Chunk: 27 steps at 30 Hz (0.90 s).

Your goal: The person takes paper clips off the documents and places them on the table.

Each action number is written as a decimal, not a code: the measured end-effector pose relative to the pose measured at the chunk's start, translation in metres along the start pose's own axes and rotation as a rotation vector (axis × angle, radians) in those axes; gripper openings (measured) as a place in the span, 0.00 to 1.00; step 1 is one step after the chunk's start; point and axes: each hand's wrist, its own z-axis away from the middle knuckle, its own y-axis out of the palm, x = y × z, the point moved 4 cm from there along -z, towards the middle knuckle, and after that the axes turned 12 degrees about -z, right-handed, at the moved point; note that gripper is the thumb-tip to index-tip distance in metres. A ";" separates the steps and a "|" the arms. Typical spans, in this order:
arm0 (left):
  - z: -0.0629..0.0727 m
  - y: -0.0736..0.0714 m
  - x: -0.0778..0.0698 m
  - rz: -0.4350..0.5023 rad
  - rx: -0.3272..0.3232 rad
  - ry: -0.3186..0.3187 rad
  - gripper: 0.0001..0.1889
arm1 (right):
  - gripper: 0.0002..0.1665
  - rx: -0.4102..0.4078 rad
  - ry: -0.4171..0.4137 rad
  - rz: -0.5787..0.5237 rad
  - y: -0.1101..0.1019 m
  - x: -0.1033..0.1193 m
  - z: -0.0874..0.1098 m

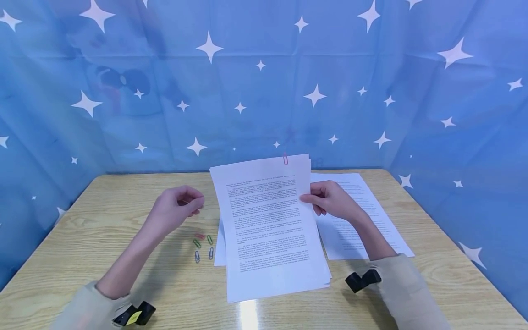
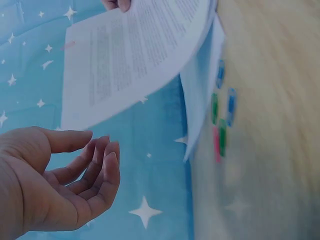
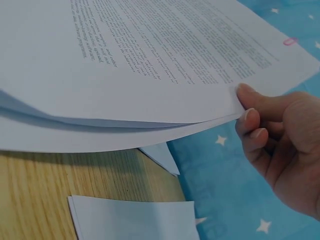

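Observation:
Several printed sheets (image 1: 268,229) are held up off the table as one stack. A red paper clip (image 1: 285,159) grips their top edge, right of the middle. My right hand (image 1: 332,199) pinches the stack's right edge, thumb in front and fingers behind. In the right wrist view the sheets (image 3: 165,100) fan slightly apart along the lower edge. My left hand (image 1: 179,206) hovers left of the stack, fingers loosely curled and holding nothing. In the left wrist view, its thumb and fingertips (image 2: 111,167) stand near a corner of the paper.
Loose paper clips lie on the wooden table (image 1: 103,220) left of the stack: green clips (image 1: 197,244), blue clips (image 1: 197,256) and a pink-red one (image 1: 200,236). More printed paper (image 1: 375,224) lies flat at the right. Another sheet (image 1: 220,252) shows behind the held stack. A starry blue curtain (image 1: 255,91) hangs behind.

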 end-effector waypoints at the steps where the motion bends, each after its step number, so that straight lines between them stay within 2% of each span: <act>1: -0.001 0.000 -0.003 0.004 -0.009 0.003 0.11 | 0.09 0.000 -0.001 -0.001 0.000 0.000 0.000; 9: -0.006 0.004 -0.028 0.050 -0.080 0.053 0.09 | 0.09 -0.004 0.007 -0.007 0.000 -0.003 -0.001; 15: -0.013 0.006 -0.044 0.133 -0.127 0.108 0.09 | 0.08 -0.013 0.000 0.004 0.000 -0.004 -0.002; 22: -0.016 0.009 -0.064 0.260 -0.131 0.159 0.10 | 0.09 -0.021 0.024 0.002 0.001 0.000 -0.002; 27: -0.018 0.013 -0.078 0.263 -0.152 0.224 0.11 | 0.09 -0.024 0.024 -0.002 0.002 0.000 -0.002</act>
